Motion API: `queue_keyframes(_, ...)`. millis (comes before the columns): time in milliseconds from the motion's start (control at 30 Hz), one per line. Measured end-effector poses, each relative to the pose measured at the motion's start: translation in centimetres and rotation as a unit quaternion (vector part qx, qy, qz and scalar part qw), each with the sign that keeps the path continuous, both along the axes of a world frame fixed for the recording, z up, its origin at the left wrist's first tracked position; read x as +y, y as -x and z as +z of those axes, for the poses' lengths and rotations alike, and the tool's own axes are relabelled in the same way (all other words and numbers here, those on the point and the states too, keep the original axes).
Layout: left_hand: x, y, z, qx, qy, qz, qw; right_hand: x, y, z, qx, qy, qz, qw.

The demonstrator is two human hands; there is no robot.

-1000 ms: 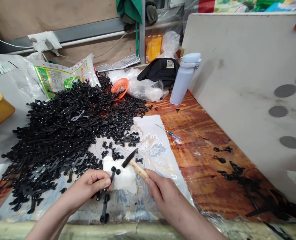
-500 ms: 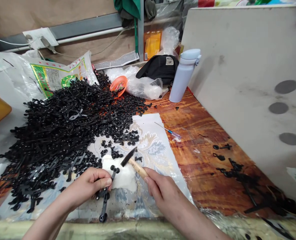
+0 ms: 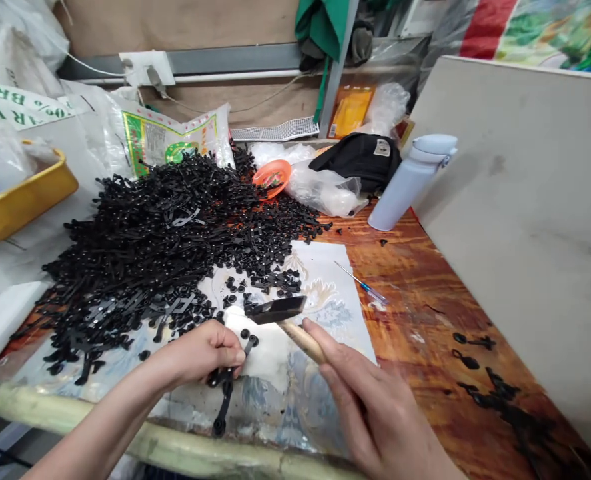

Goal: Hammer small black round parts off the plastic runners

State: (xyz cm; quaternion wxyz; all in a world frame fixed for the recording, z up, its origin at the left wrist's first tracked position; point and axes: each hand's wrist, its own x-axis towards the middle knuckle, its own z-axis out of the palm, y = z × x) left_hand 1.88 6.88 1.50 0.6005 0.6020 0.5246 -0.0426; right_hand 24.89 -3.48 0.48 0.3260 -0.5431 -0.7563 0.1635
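Observation:
My left hand (image 3: 212, 353) is closed, pinching a black plastic strap piece (image 3: 222, 407) with round ends. One end of it pokes out past my thumb over a white pad (image 3: 262, 363); the other hangs toward the table's front edge. In my right hand (image 3: 370, 393) is a small hammer (image 3: 300, 337), its wooden handle wrapped by my fingers. The black hammer head is raised above the pad, apart from the strap piece. A few loose black round parts (image 3: 232, 287) lie just beyond the pad on a floral sheet (image 3: 325, 320).
A large heap of black plastic parts (image 3: 170, 227) covers the left. Behind it are an orange dish (image 3: 272, 179), a black cap (image 3: 358, 160) and a pale blue bottle (image 3: 410, 183). A screwdriver (image 3: 362, 283) lies right of the sheet. A grey panel (image 3: 525, 173) borders the right side.
The hammer has risen from near the pad, toward the camera. My left hand still grips the strap piece over the pad. The whole view has shifted, so the scene sits farther right.

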Motion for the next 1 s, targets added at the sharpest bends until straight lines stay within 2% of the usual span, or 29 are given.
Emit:
queue_keyframes(167,0.3,0.1,-0.1,0.001,0.005,-0.004,1.0,0.4,0.2,-0.1,-0.099,0.051,0.024,0.993)
queue_keyframes(300,0.5,0.2,-0.4,0.0,0.009,-0.01,1.0,0.0,0.0,0.5,-0.038,0.031,0.02,0.999)
queue_keyframes(467,0.6,0.1,-0.3,0.008,0.011,-0.012,1.0,-0.1,0.4,-0.5,-0.079,0.088,0.023,0.993)
queue_keyframes(633,0.8,0.1,-0.3,0.012,0.011,-0.028,0.999,-0.2,0.6,-1.2,-0.031,0.083,0.013,0.996)
queue_keyframes(733,0.9,0.4,-0.6,0.008,0.002,-0.044,0.999,-0.5,0.6,-1.5,-0.026,0.113,0.009,0.993)
queue_keyframes(833,0.6,0.6,-0.3,-0.006,-0.04,-0.061,0.997,0.1,0.5,-0.9,0.049,0.171,-0.002,0.984)
queue_keyframes(900,0.1,0.6,0.5,-0.023,-0.083,-0.081,0.993,1.2,0.6,-0.1,0.119,0.203,-0.022,0.972)
queue_keyframes(967,-0.7,0.4,1.5,-0.037,-0.128,-0.12,0.984,2.3,1.2,0.5,0.197,0.245,-0.035,0.949)
queue_keyframes(1000,-1.1,0.2,2.0,-0.039,-0.152,-0.143,0.977,2.8,1.6,0.6,0.243,0.281,-0.031,0.928)
